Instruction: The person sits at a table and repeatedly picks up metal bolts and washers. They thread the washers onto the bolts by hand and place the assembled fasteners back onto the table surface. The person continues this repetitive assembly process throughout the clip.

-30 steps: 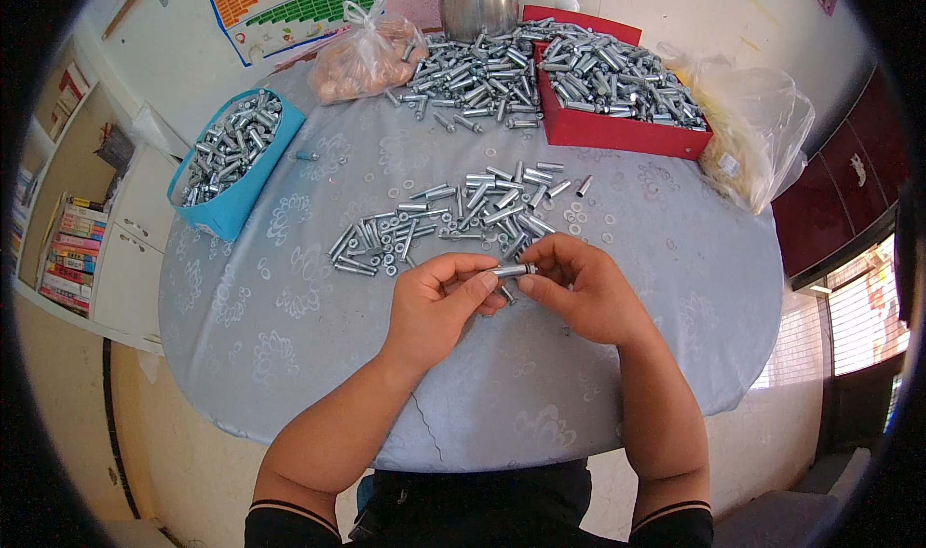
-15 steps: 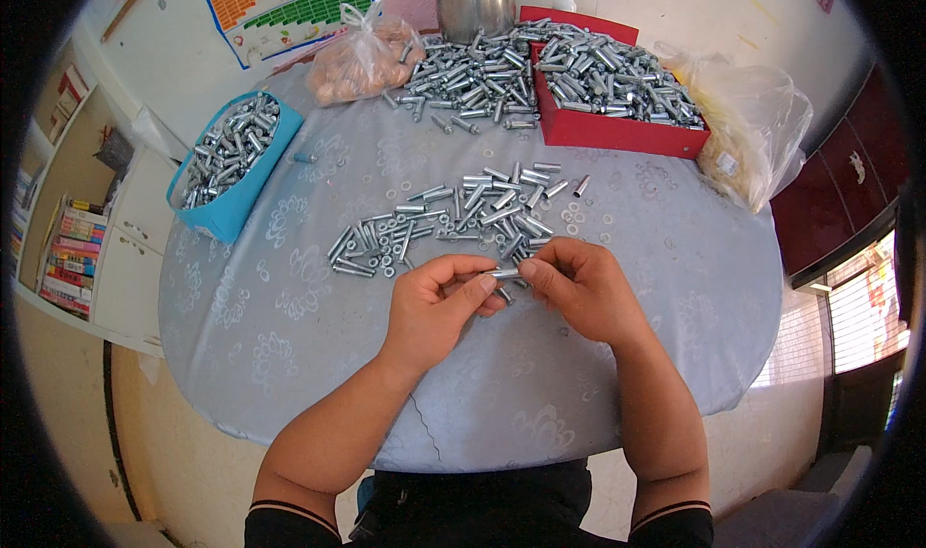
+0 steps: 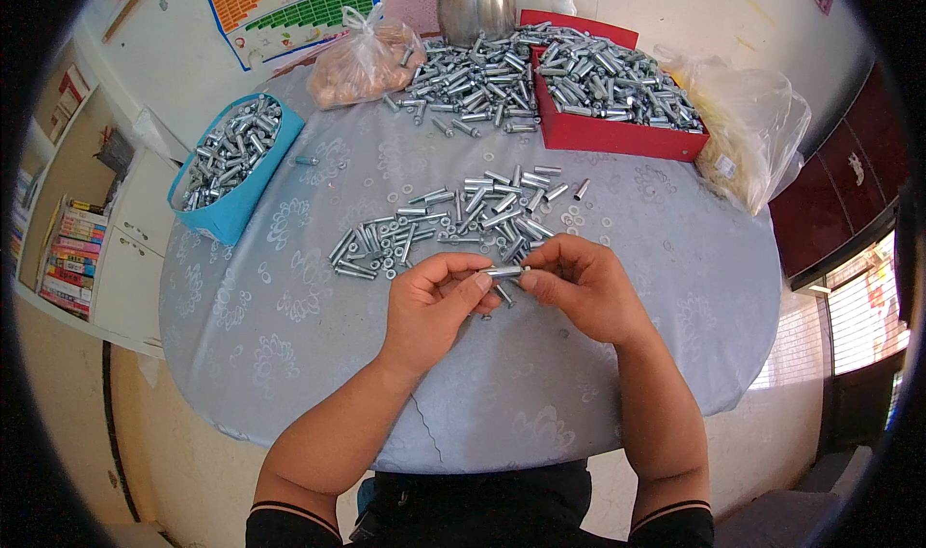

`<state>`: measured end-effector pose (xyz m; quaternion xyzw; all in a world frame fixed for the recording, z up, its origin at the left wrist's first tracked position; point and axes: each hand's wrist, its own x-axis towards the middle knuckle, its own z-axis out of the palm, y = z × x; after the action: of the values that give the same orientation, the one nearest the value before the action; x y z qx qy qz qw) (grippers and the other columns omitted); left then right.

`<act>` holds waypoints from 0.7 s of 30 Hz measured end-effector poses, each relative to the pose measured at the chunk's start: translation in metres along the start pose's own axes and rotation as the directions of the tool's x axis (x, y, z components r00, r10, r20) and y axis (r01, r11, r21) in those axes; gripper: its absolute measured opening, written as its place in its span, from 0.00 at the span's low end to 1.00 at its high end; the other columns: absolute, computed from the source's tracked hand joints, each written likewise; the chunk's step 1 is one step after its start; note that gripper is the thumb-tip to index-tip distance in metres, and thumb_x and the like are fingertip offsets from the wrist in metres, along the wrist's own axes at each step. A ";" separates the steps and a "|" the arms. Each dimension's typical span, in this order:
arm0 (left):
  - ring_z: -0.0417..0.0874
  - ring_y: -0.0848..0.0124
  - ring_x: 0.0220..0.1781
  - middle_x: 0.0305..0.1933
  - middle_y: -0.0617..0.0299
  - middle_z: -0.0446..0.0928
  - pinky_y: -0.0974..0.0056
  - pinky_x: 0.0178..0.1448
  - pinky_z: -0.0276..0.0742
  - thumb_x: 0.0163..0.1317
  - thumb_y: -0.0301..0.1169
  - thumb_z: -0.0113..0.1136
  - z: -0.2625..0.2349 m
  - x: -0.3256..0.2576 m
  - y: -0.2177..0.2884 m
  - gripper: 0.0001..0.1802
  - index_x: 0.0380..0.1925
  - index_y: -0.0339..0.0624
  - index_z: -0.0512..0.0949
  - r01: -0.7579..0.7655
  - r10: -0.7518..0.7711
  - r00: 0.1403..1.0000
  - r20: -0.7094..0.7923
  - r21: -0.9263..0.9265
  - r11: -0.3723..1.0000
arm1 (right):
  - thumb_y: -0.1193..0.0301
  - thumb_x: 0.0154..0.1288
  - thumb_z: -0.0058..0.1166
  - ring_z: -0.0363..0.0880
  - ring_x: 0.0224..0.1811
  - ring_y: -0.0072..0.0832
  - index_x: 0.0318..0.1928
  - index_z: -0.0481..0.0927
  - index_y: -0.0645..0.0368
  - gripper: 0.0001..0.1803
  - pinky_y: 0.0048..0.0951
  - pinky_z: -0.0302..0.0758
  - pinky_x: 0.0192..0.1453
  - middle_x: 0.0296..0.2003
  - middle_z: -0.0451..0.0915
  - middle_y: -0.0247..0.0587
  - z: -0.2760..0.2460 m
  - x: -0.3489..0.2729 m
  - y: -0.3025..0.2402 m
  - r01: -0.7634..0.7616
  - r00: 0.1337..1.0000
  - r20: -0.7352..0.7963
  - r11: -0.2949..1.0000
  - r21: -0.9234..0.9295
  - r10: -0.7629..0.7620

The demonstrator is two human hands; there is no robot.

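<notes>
Bolt (image 3: 503, 271): short, silvery metal (lying level) | left hand (image 3: 431, 307), right hand (image 3: 582, 287): fingertips pinching its ends

Shiny silver metal bolts (image 3: 453, 222) lie on a matt pale-blue patterned tablecloth (image 3: 289, 307), beside a polished steel pot (image 3: 475, 6) and crinkled glossy clear plastic bags (image 3: 752, 123).
</notes>
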<state>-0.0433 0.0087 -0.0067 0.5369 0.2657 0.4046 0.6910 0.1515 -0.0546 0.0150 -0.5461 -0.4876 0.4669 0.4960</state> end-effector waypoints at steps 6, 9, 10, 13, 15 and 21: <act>0.84 0.73 0.35 0.37 0.57 0.82 0.70 0.40 0.82 0.65 0.23 0.57 -0.001 0.001 -0.001 0.10 0.45 0.32 0.78 -0.030 0.030 1.000 -0.003 -0.016 0.999 | 0.70 0.64 0.62 0.70 0.28 0.13 0.39 0.79 0.64 0.10 0.19 0.69 0.31 0.27 0.77 0.28 0.003 0.003 0.009 0.092 0.996 0.000 0.995 0.050 -0.092; 0.84 0.73 0.34 0.37 0.57 0.82 0.70 0.40 0.82 0.65 0.22 0.58 0.000 0.000 0.002 0.10 0.45 0.32 0.78 -0.010 0.010 1.000 -0.020 0.004 1.000 | 0.69 0.65 0.61 0.71 0.29 0.13 0.39 0.79 0.64 0.10 0.19 0.68 0.31 0.28 0.77 0.28 -0.005 0.001 0.005 -0.028 0.999 0.036 0.995 -0.097 0.032; 0.84 0.73 0.34 0.37 0.57 0.82 0.70 0.40 0.82 0.65 0.22 0.58 0.000 0.000 0.002 0.10 0.45 0.32 0.78 -0.014 0.014 1.000 -0.019 0.003 1.000 | 0.70 0.65 0.61 0.71 0.29 0.14 0.39 0.79 0.64 0.10 0.19 0.69 0.31 0.28 0.77 0.29 -0.004 0.001 0.003 -0.020 1.000 0.020 0.997 -0.076 0.022; 0.84 0.73 0.35 0.36 0.57 0.82 0.70 0.40 0.82 0.64 0.22 0.58 0.000 0.000 0.000 0.10 0.45 0.32 0.78 -0.022 0.022 1.000 -0.014 -0.002 1.000 | 0.70 0.65 0.61 0.73 0.30 0.14 0.40 0.79 0.64 0.09 0.19 0.70 0.32 0.28 0.78 0.29 0.001 0.001 0.003 0.028 0.999 -0.018 0.999 -0.019 -0.029; 0.84 0.73 0.35 0.37 0.57 0.82 0.70 0.40 0.82 0.64 0.22 0.58 -0.001 0.000 0.000 0.10 0.45 0.32 0.78 -0.028 0.028 1.000 -0.014 -0.010 1.000 | 0.71 0.64 0.61 0.73 0.30 0.15 0.41 0.79 0.64 0.09 0.19 0.70 0.32 0.28 0.78 0.29 0.002 0.003 0.008 0.093 0.995 -0.026 0.996 0.012 -0.093; 0.84 0.73 0.35 0.37 0.57 0.82 0.70 0.41 0.82 0.64 0.22 0.58 0.000 0.000 0.001 0.10 0.45 0.32 0.78 -0.021 0.021 1.000 -0.009 -0.014 1.000 | 0.74 0.63 0.61 0.73 0.30 0.15 0.41 0.79 0.64 0.08 0.20 0.71 0.33 0.29 0.79 0.30 0.004 0.002 0.003 0.088 0.996 -0.031 0.996 0.032 -0.087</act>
<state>-0.0438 0.0088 -0.0057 0.5328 0.2604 0.4161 0.6893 0.1477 -0.0523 0.0115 -0.5226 -0.4959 0.4447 0.5322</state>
